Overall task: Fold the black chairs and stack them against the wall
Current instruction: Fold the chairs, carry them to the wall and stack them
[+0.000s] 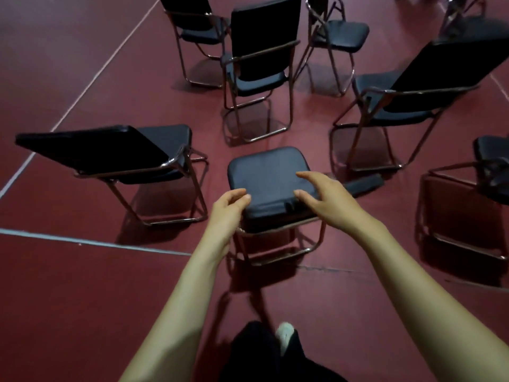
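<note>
Black folding chair with padded vinyl seat and tubular metal frame [268, 179]: unfolded, standing on the dark red floor [68, 285] directly ahead of the person, nearest of the group, just beyond the white floor line [91, 244]. The seat faces up, and its long axis runs away from the person. A thicker black band along the near edge may be the backrest seen edge-on; this cannot be told for certain. Left hand [228, 206]: at the near left corner of the seat, fingers [239, 192] half curled, tips at or just touching the pad edge, not plainly closed round anything. Right hand [323, 198]: over the near right part of the seat, fingers spread and slack, holding nothing. Both hands are about equally near, one to each side. Judged step: taking hold of the seat to fold it; no chair is yet folded or stacked, and no wall is in view. Other black chairs, all unfolded: one to the left [115, 150], one beyond [261, 56], one to the right [418, 86]. Loose black pad [363, 184] lies on the floor just right of the seat. Brands, labels, writing: none readable.
</note>
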Demonstrator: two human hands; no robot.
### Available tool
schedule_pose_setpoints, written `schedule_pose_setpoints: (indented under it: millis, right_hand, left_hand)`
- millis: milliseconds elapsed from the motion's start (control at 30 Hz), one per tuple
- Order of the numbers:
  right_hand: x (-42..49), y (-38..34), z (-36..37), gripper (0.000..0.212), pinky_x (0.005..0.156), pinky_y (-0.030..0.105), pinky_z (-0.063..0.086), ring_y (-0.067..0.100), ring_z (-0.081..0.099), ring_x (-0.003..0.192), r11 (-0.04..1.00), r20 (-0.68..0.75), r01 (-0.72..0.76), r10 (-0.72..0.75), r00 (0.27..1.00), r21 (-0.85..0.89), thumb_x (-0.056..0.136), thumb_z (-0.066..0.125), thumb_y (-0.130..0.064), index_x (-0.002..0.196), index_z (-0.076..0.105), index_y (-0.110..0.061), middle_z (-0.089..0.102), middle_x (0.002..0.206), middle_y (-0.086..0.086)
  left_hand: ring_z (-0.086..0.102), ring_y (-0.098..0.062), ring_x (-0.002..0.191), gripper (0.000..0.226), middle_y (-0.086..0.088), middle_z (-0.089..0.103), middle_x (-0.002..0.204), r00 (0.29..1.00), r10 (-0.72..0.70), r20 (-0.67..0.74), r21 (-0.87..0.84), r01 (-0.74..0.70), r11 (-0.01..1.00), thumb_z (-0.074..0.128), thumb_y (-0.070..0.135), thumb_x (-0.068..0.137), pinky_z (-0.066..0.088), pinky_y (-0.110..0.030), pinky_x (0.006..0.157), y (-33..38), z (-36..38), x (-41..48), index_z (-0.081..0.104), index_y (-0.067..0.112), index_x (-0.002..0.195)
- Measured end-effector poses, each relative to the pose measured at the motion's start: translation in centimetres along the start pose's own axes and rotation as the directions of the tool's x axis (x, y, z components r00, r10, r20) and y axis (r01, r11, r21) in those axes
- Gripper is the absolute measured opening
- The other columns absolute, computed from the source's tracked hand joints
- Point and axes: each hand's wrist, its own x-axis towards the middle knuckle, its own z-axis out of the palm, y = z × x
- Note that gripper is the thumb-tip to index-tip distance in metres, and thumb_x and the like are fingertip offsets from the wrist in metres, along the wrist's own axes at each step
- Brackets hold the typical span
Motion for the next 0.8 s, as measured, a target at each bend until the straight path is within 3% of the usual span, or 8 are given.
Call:
schedule_pose_setpoints:
  millis: [100, 267, 467, 633, 733, 800]
  right_hand:
    - [8.4, 2.2, 0.1, 0.055, 0.109, 0.023, 0.023, 0.018, 0.037, 0.136, 0.996, 0.139, 0.004, 0.008, 0.99, -0.085, 0.094, 0.057, -0.033, 0.142, 0.041, -0.01, 0.042, 0.147, 0.005]
    - [21.6, 6.6, 1.3, 0.059, 0.11, 0.028, 0.024, 0.021, 0.033, 0.138, 0.984, 0.305, -0.031, 0.085, 0.948, -0.177, 0.096, 0.053, -0.035, 0.145, 0.035, -0.009, 0.037, 0.15, 0.008]
    - [36.2, 13.5, 5.7, 0.061, 0.112, 0.032, 0.024, 0.025, 0.028, 0.141, 0.974, 0.415, -0.084, 0.167, 0.894, -0.212, 0.096, 0.053, -0.035, 0.146, 0.032, -0.007, 0.034, 0.152, 0.01]
    - [47.0, 21.6, 12.4, 0.063, 0.116, 0.055, 0.002, 0.024, -0.007, 0.147, 0.927, 0.496, -0.044, 0.24, 0.834, -0.373, 0.098, 0.035, -0.05, 0.152, 0.015, -0.023, 0.008, 0.16, 0.004]
    - [51.3, 26.0, 16.4, 0.064, 0.115, 0.057, -0.003, 0.025, -0.013, 0.146, 0.91, 0.569, -0.007, 0.266, 0.778, -0.415, 0.099, 0.029, -0.053, 0.153, 0.009, -0.026, -0.001, 0.161, 0.004]
    - [53.2, 28.1, 19.1, 0.065, 0.115, 0.058, -0.004, 0.025, -0.014, 0.146, 0.9, 0.623, 0.03, 0.275, 0.733, -0.434, 0.099, 0.028, -0.054, 0.153, 0.007, -0.025, -0.003, 0.161, 0.004]
  left_hand:
    - [0.054, -0.012, 0.11, 0.037, -0.007, 0.06, 0.126, 0.999, -0.032, -0.021, 0.013, 0.032, 0.999, 0.058, 0.01, 0.094, 0.04, -0.028, 0.099, 1.8, 0.8, 7.3, 0.056, 0.005, 0.13]
    - [0.052, -0.012, 0.11, 0.04, -0.007, 0.058, 0.131, 0.995, -0.102, 0.015, 0.094, 0.1, 0.991, 0.059, 0.013, 0.094, 0.04, -0.027, 0.089, 4.1, 3.1, 21.5, 0.054, 0.007, 0.133]
    - [0.052, -0.021, 0.12, 0.048, -0.009, 0.055, 0.136, 0.987, -0.161, -0.027, 0.325, 0.161, 0.932, 0.06, 0.015, 0.092, 0.039, -0.024, 0.096, 4.1, 6.7, 37.4, 0.049, 0.007, 0.138]
    - [0.028, -0.03, 0.143, 0.069, -0.012, 0.03, 0.156, 0.966, -0.251, -0.059, 0.624, 0.233, 0.746, 0.059, 0.034, 0.093, 0.024, -0.035, 0.117, -1.1, 9.2, 49.5, 0.028, 0.015, 0.151]
    - [0.002, -0.03, 0.149, 0.075, -0.013, 0.006, 0.162, 0.946, -0.317, -0.074, 0.77, 0.256, 0.584, 0.051, 0.049, 0.094, 0.009, -0.04, 0.121, -5.6, 10.1, 55.5, 0.019, 0.017, 0.154]
    - [-0.004, -0.03, 0.149, 0.075, -0.013, 0.002, 0.162, 0.927, -0.371, -0.061, 0.832, 0.252, 0.494, 0.045, 0.054, 0.095, 0.006, -0.044, 0.121, -8.4, 10.7, 58.3, 0.018, 0.017, 0.154]
